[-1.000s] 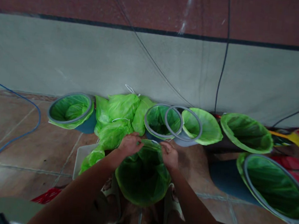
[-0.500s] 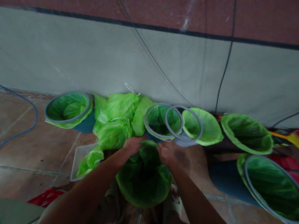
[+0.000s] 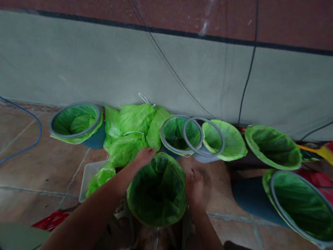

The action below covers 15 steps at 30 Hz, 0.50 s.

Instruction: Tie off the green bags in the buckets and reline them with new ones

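A bin lined with a green plastic bag point(image 3: 155, 214) stands between my feet, its mouth facing up and the bag folded out over the rim. My left hand point(image 3: 145, 157) is at the far left of that rim, fingers stretched along the outer edge and partly hidden. At the right side of the rim is my right hand point(image 3: 195, 186), its fingers apart and loosely bent beside the liner. Neither hand visibly grips the bag. The inside of the bin is dark.
Green bags point(image 3: 136, 116) lie heaped by the wall, beside a white tub point(image 3: 87, 176). Lined bins stand at left point(image 3: 93, 137) and right point(image 3: 253, 198). A loose grey ring point(image 3: 184, 136) rests across two bins. A blue cable point(image 3: 19, 152) crosses the tiles.
The bag's far edge, held up by both hands before, now lies around the rim. My right hand has moved right and toward me; my left shifted slightly away from me.
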Each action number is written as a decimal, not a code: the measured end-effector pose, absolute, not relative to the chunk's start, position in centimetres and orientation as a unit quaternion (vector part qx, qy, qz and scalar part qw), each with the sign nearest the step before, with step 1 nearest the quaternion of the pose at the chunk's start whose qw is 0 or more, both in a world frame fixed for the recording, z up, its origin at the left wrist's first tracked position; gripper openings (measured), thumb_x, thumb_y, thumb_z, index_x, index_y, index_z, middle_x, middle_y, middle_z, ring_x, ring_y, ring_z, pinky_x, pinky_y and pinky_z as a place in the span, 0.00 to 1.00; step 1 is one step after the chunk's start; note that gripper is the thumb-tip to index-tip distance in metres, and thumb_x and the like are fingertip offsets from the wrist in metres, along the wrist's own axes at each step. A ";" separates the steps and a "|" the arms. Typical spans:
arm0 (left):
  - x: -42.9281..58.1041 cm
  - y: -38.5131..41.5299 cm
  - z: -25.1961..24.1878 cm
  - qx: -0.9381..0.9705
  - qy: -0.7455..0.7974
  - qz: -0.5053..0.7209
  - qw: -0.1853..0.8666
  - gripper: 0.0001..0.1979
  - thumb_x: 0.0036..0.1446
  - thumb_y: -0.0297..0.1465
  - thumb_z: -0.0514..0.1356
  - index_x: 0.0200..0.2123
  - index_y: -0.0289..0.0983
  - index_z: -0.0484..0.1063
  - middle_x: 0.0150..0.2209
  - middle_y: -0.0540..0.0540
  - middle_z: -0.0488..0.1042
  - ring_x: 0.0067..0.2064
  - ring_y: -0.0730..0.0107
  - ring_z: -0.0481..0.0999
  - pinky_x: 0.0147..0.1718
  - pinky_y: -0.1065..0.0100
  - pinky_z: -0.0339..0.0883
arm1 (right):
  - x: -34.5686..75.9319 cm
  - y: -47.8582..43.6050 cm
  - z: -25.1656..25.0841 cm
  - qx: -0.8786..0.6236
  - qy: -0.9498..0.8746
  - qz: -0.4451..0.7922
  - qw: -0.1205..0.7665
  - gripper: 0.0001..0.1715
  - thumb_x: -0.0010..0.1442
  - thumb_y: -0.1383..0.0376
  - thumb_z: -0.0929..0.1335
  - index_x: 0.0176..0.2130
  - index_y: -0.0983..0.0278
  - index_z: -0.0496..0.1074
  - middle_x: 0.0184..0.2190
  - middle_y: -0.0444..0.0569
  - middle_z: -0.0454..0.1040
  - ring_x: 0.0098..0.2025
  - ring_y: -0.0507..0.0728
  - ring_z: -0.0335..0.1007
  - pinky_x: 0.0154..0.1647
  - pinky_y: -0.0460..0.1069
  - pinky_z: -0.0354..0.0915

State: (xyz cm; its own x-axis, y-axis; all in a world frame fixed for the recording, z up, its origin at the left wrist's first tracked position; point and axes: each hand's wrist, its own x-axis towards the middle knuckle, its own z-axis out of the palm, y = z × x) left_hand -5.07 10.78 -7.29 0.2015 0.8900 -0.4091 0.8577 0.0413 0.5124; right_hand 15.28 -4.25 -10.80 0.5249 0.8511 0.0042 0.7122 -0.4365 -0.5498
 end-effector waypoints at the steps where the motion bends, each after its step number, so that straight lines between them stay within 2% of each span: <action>1: -4.9 10.7 -7.4 0.681 0.643 0.019 0.349 0.21 0.66 0.39 0.48 0.38 0.34 0.79 0.33 0.44 0.80 0.36 0.68 0.78 0.35 0.72 0.67 | 15.5 -2.8 -10.1 -0.821 -0.493 0.151 0.245 0.29 0.68 0.56 0.54 0.52 0.70 0.72 0.50 0.63 0.75 0.52 0.62 0.72 0.51 0.53 0.64; 5: -5.1 10.4 -8.0 0.679 0.648 0.029 0.345 0.17 0.63 0.35 0.53 0.34 0.33 0.80 0.30 0.44 0.80 0.34 0.68 0.78 0.34 0.71 0.66 | 15.2 2.7 -9.0 -0.785 -0.563 0.197 0.168 0.24 0.69 0.59 0.55 0.43 0.64 0.76 0.40 0.55 0.80 0.43 0.58 0.75 0.46 0.48 0.64; 8: -5.8 10.3 -8.3 0.699 0.618 0.059 0.355 0.10 0.58 0.30 0.58 0.34 0.35 0.80 0.33 0.46 0.81 0.35 0.70 0.78 0.37 0.71 0.68 | 14.6 4.2 -9.9 -0.754 -0.610 0.212 0.122 0.22 0.69 0.60 0.57 0.38 0.63 0.77 0.36 0.54 0.80 0.41 0.57 0.74 0.45 0.48 0.64; 12: -6.8 10.3 -8.5 0.737 0.582 0.047 0.340 0.07 0.54 0.29 0.62 0.37 0.36 0.78 0.34 0.48 0.80 0.37 0.69 0.78 0.40 0.70 0.70 | 15.0 3.5 -11.6 -0.714 -0.640 0.260 0.115 0.18 0.68 0.61 0.59 0.47 0.63 0.75 0.42 0.53 0.80 0.45 0.58 0.74 0.49 0.49 0.64; 15: -7.2 9.8 -8.8 0.790 0.540 -0.004 0.290 0.15 0.52 0.24 0.61 0.44 0.36 0.76 0.41 0.45 0.80 0.44 0.64 0.78 0.46 0.67 0.70 | 16.0 2.5 -12.2 -0.675 -0.660 0.307 0.126 0.20 0.66 0.65 0.61 0.54 0.62 0.70 0.48 0.52 0.78 0.50 0.57 0.72 0.52 0.49 0.64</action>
